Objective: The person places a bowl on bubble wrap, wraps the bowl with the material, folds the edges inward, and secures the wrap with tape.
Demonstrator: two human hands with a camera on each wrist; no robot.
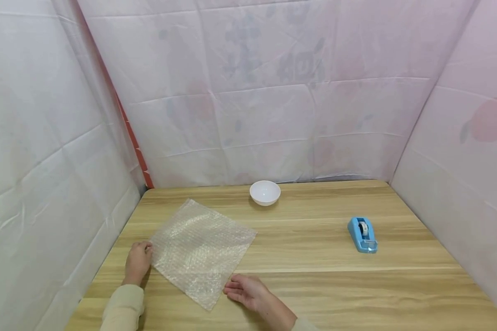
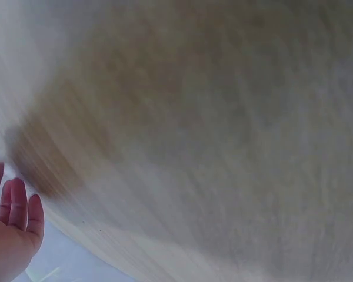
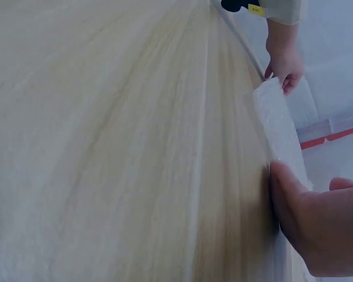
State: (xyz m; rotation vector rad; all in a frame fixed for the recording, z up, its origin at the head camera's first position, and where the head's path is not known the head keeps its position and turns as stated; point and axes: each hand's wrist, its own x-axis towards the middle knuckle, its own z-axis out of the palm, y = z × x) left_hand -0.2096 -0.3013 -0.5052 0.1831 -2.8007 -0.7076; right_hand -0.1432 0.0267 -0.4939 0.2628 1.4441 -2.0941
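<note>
A square sheet of bubble wrap [image 1: 203, 253] lies flat and turned cornerwise on the left part of the table. My left hand [image 1: 138, 261] pinches its left corner, seen also from across the sheet in the right wrist view [image 3: 284, 67]. At the lower right edge, my right hand [image 1: 248, 292] rests with its fingers fairly straight, touching or very near the wrap. The left wrist view shows mostly blurred tabletop, with part of the left hand [image 2: 17, 229] at its lower left and no wrap visible.
A white bowl [image 1: 265, 193] stands at the back middle of the wooden table [image 1: 306, 285]. On the right sits a blue tape dispenser [image 1: 362, 235] with a roll in it. Pale cloth sheets [image 1: 265, 115] hang around the back and sides.
</note>
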